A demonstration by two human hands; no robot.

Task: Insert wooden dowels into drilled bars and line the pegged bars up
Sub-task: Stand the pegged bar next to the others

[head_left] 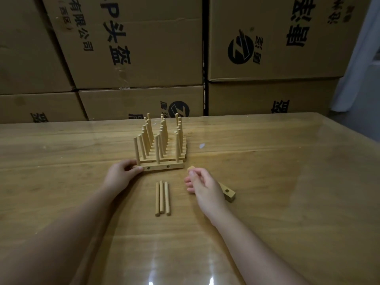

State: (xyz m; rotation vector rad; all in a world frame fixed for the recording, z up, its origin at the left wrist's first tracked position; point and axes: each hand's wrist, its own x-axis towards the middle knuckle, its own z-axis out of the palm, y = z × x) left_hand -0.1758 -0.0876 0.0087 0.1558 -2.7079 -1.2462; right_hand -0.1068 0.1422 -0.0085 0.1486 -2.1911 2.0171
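Several pegged wooden bars (164, 150) stand side by side in a row running away from me, each with three upright dowels. My left hand (123, 173) grips the left end of the nearest pegged bar (162, 166), whose front face shows two drilled holes. Three loose dowels (162, 197) lie side by side on the table in front of me. My right hand (202, 187) holds an empty drilled bar (228, 194) lying at an angle; its ends stick out past my fingers and wrist.
The glossy wooden table (287, 171) reaches to a far edge just behind the pegged bars. Stacked cardboard boxes (133, 48) with black print form a wall behind it. A small white scrap (202, 145) lies right of the bars.
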